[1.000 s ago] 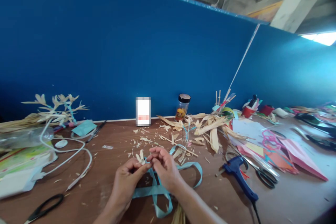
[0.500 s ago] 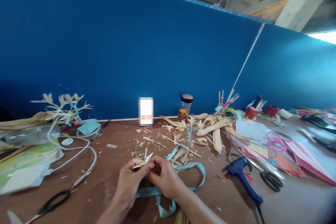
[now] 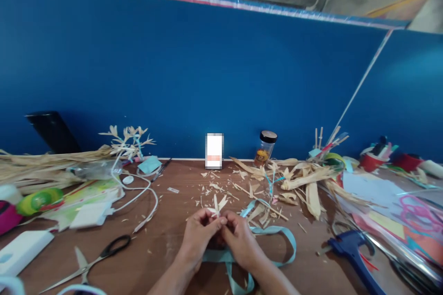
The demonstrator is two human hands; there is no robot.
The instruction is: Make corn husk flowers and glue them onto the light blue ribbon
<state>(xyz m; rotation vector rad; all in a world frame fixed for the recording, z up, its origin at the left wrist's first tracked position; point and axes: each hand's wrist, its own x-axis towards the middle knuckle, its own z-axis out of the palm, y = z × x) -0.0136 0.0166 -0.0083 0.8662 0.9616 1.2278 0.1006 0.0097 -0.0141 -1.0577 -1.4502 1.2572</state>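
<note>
My left hand (image 3: 199, 235) and my right hand (image 3: 238, 237) meet low in the middle of the head view, fingers pinched together. Between their fingertips stands a small flower of pale dried husk (image 3: 218, 205), its pointed petals spread upward. Both hands grip its base, which the fingers hide. A light blue ribbon (image 3: 285, 237) lies looped on the table under and beside my right hand. Several husk scraps (image 3: 216, 189) are scattered just beyond the flower.
Open scissors (image 3: 85, 267) lie at left, near a white cable (image 3: 152, 198). A blue glue gun (image 3: 355, 249) is at right. Behind stand husk flowers (image 3: 129, 140), a lidded jar (image 3: 266, 147) and husk strips (image 3: 311, 179). A blue partition (image 3: 207, 69) closes the back.
The view has swung left, so things appear farther right and the whole scissors show. The flower now points more upright, its petals more spread; both hands still hold it.
</note>
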